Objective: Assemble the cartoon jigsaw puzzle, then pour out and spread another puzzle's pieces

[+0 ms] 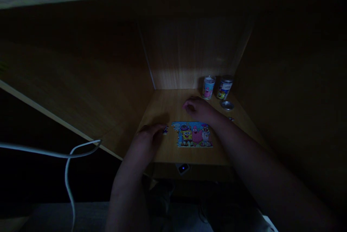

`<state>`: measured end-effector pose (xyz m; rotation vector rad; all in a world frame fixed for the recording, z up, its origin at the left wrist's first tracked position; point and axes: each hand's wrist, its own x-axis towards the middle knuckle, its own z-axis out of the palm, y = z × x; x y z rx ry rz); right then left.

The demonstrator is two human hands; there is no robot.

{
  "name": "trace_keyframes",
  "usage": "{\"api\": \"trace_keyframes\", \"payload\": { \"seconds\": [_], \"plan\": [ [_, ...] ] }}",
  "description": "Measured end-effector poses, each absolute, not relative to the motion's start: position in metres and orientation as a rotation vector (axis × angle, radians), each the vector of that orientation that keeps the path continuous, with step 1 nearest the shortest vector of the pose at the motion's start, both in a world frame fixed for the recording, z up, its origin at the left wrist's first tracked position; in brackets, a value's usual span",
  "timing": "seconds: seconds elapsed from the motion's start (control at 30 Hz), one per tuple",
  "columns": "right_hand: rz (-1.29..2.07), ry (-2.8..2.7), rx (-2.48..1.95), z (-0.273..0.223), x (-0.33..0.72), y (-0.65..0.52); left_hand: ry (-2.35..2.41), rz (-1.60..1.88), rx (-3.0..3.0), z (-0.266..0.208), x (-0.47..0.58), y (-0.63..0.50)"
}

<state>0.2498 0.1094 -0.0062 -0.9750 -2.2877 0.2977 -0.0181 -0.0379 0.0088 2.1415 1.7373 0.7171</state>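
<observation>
Dim light, wooden cubicle. Partly joined cartoon jigsaw [193, 135] flat on the tabletop [171, 102], between the two forearms, nearer the front edge than the back wall. Its long axis runs left to right; picture upright to the wearer. Left edge stepped: upper part juts farther left than the lower.

Key relation: loose jigsaw piece [165, 130] just left of that stepped edge, apart from it, with a narrow strip of bare wood between. Left hand [147, 135] much the nearer: piece lies right of it, at the fingertips. Thumb and fingers close together there; whether pinching the piece or only touching, cannot tell. Piece's own long axis too small to read.

Right hand [199, 108] lies beyond the jigsaw's far edge, fingers curled in and pointing left; its forearm crosses near the jigsaw's upper right corner. Cannot tell whether anything is in its grasp.

Right of that forearm, a small fragment [231, 118], probably another piece, near a round metal lid [227, 105]. Behind: a Patrick-printed can [208, 88] and a SpongeBob-printed can [224, 88], upright, side by side.
</observation>
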Motion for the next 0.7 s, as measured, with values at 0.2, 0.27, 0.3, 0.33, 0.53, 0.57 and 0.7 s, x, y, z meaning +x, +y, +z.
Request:
{"api": "trace_keyframes", "payload": {
  "seconds": [0.2, 0.27, 0.3, 0.33, 0.53, 0.57, 0.7],
  "plan": [
    [0.332, -2.288, -0.986, -0.004, 0.251, 0.107, 1.523, 0.882, 2.026, 0.002, -0.03, -0.039],
    [0.341, -2.29, -0.985, -0.004, 0.251, 0.106, 1.553, 0.943, 2.067, 0.001, -0.035, -0.037],
    [0.344, -2.291, -0.986, -0.004, 0.252, 0.106, 1.575, 0.965, 2.095, 0.0, -0.036, -0.036],
    [0.347, -2.291, -0.987, -0.005, 0.252, 0.106, 1.594, 0.973, 2.12, 0.0, -0.036, -0.035],
    [0.356, -2.29, -0.994, -0.009, 0.252, 0.107, 1.624, 0.861, 2.221, -0.001, -0.027, -0.029],
    [0.356, -2.29, -0.997, -0.009, 0.252, 0.107, 1.626, 0.852, 2.234, -0.001, -0.025, -0.027],
    [0.357, -2.294, -1.005, -0.009, 0.252, 0.107, 1.599, 0.825, 2.27, -0.001, -0.022, -0.024]
  ]
}}
